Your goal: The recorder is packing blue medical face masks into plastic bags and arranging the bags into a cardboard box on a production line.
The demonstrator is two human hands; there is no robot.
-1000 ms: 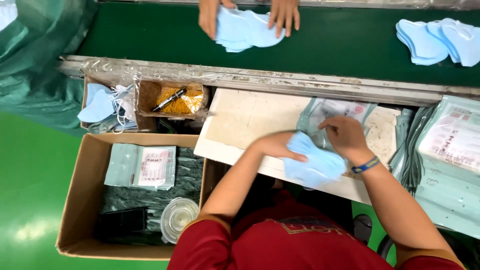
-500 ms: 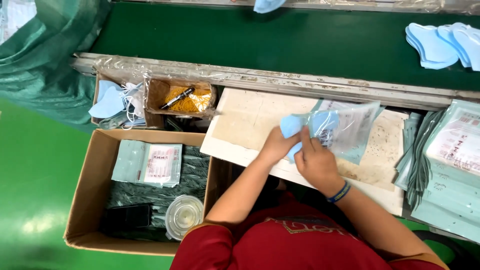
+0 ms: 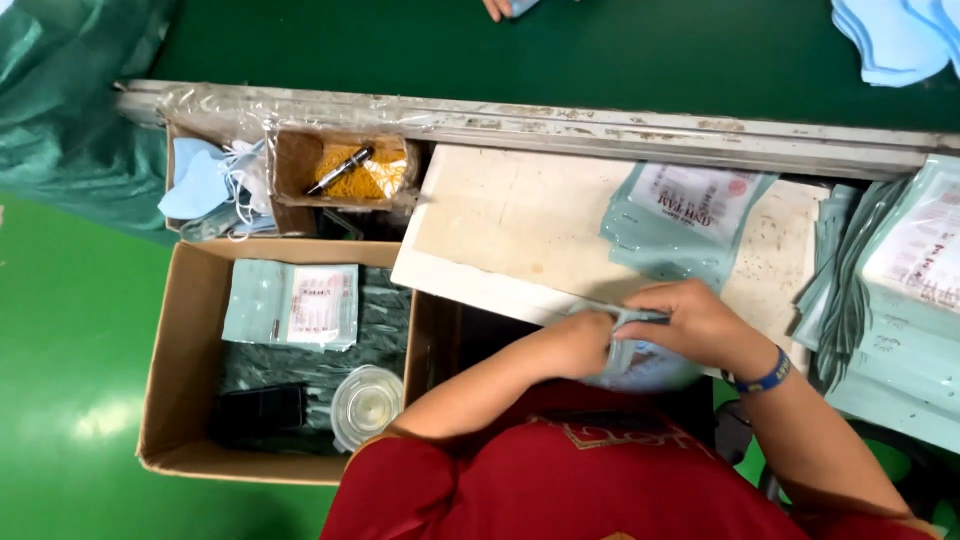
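Observation:
My left hand (image 3: 572, 343) and my right hand (image 3: 692, 323) both grip the top edge of a clear plastic pouch (image 3: 642, 362) with a blue mask inside, held at the near edge of the pale work board (image 3: 500, 230). My fingers pinch along the pouch's top strip. A blue band is on my right wrist. A stack of empty printed pouches (image 3: 685, 222) lies on the board just beyond my hands.
A cardboard box (image 3: 178, 350) at the left holds packed pouches (image 3: 292, 304), a round clear lid (image 3: 367, 402) and a dark object. Small bins hold loose masks (image 3: 205, 185) and a pen (image 3: 340, 170). More pouches (image 3: 915, 270) are stacked right. Another person's hand (image 3: 497, 8) and blue masks (image 3: 895, 38) are on the green belt.
My hands pushed the blue mask into the pouch, then drew the filled pouch back toward me to the board's near edge. The other person's hands moved back up the belt.

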